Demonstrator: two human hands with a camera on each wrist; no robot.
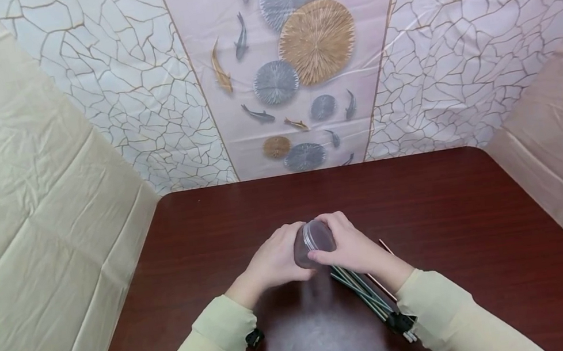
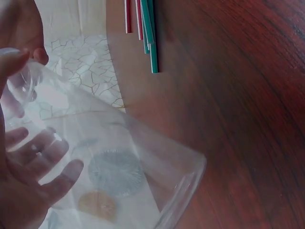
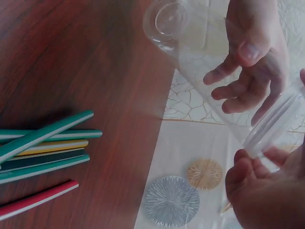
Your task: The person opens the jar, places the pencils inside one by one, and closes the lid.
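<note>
The left hand (image 1: 277,261) curls round the body of a clear jar (image 1: 301,249), and the right hand (image 1: 348,247) grips its ridged end between thumb and fingers; the see-through wall makes it hard to tell whether that end is a separate lid. The jar is held tilted above the middle of the table (image 1: 229,216), well apart from the far edge. Coloured strips (image 1: 365,293) in green, yellow and red lie to the right, slanting toward the near edge, a red one beside the crossed bundle; the right wrist and its pale sleeve (image 1: 448,307) hide part of them. The table is dark red-brown, wood-grained, with rounded far corners and a whitish glare toward the near edge. Behind the far edge hangs a cloth (image 1: 300,109) patterned with discs, fish and crackle lines; cream sheets (image 1: 57,224) flank the left and right edges
</note>
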